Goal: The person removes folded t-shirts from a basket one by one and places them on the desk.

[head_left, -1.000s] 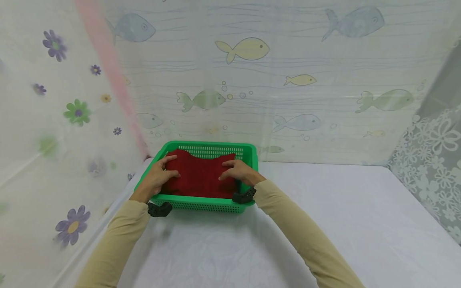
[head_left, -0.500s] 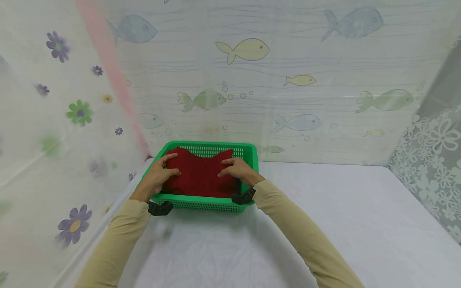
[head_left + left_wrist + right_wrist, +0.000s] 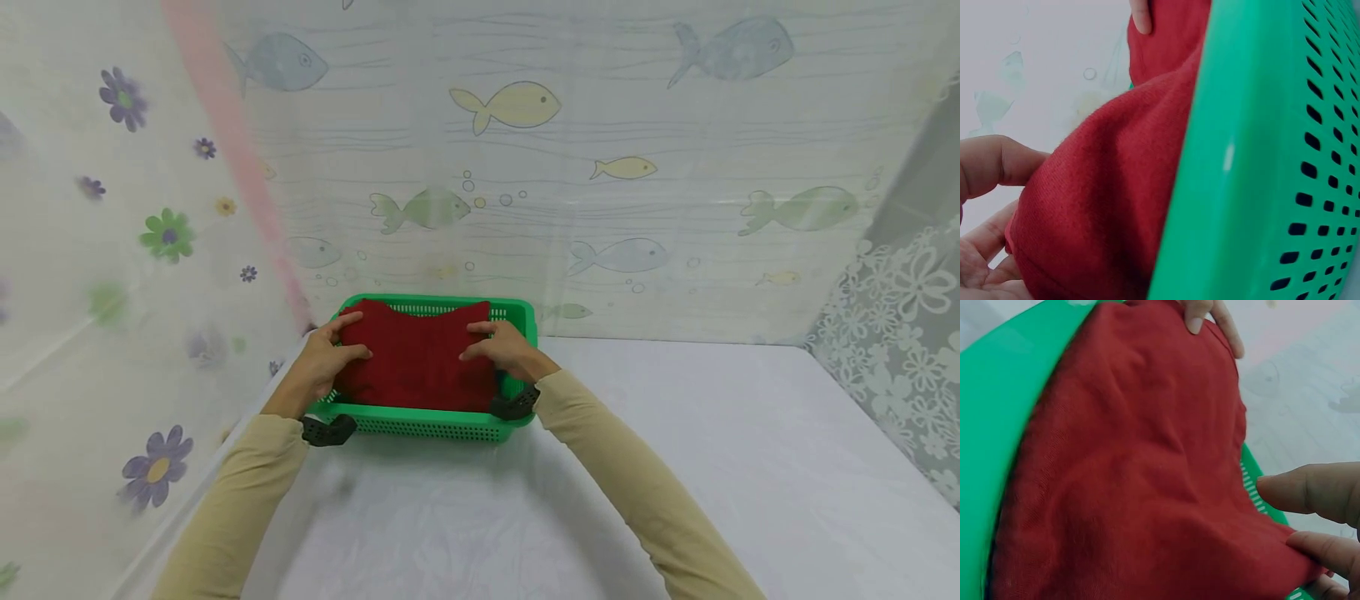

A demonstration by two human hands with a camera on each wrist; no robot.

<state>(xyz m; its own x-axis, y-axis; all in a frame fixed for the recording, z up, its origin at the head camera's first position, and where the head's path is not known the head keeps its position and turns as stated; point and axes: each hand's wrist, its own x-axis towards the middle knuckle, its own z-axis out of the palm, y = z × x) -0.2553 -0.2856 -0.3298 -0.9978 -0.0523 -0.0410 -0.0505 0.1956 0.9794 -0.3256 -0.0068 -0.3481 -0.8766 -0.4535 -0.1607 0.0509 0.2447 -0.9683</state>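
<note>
A red fabric piece, a soft red cloth (image 3: 420, 358), stands partly up out of a green plastic basket (image 3: 420, 419), its upper edge sagging between my hands. My left hand (image 3: 324, 360) holds its left side; in the left wrist view the thumb (image 3: 1007, 164) lies on the near face and the other fingers are behind. On the right side, my right hand (image 3: 508, 346) holds the upper corner. There, in the right wrist view, one finger (image 3: 1325, 547) presses on the cloth and another lies beneath it, while a further finger is apart. The cloth's lower part is hidden inside the basket.
The basket stands on a white-covered table (image 3: 675, 433) near the back wall sheet (image 3: 510, 225), which is printed with fish. A flowered sheet (image 3: 97, 333) hangs close on the left. Something dark (image 3: 501, 379) shows inside the basket's right end.
The cloth's upper edge has risen a little between my hands, covering more of the basket's back wall. Both hands have moved slightly up with it. The basket has stayed put.
</note>
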